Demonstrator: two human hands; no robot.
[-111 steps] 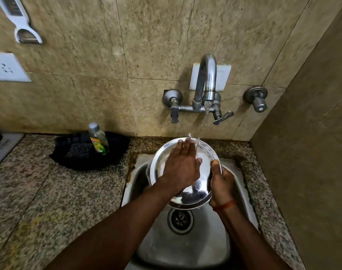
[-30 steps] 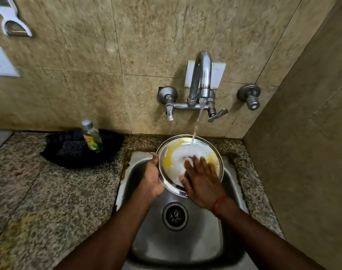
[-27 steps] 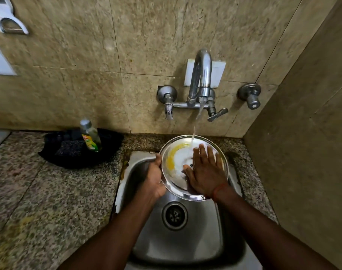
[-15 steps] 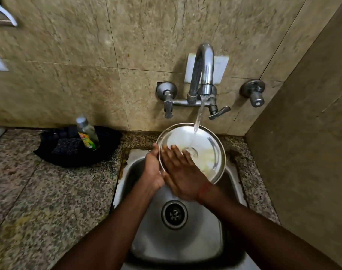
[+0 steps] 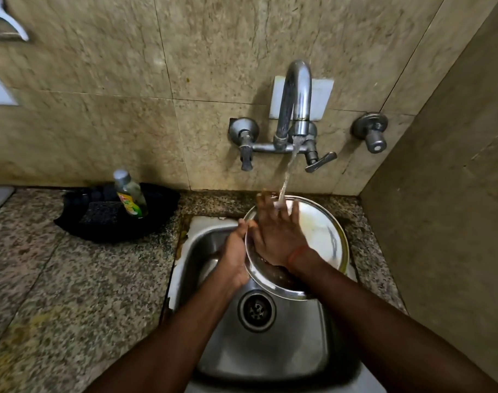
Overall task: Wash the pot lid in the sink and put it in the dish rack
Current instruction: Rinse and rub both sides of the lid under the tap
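Observation:
A round steel pot lid (image 5: 318,236) is held tilted over the back of the steel sink (image 5: 208,245), under the running tap (image 5: 297,89). My left hand (image 5: 235,256) grips the lid's left rim. My right hand (image 5: 279,231) lies flat on the lid's inner face with fingers spread, its fingertips in the water stream (image 5: 286,177). The lid's lower left part is hidden behind my hands. No dish rack is in view.
A black tray (image 5: 80,222) with a dish soap bottle (image 5: 130,194) and a dark scrub pad (image 5: 101,212) sits on the granite counter (image 5: 71,279) left of the sink. The drain (image 5: 256,310) is in the sink's middle. A tiled wall (image 5: 446,194) closes the right side.
The lid passed from my right hand's grip to my left hand's. My right hand has been rubbing its face and has slid up toward the top edge into the stream.

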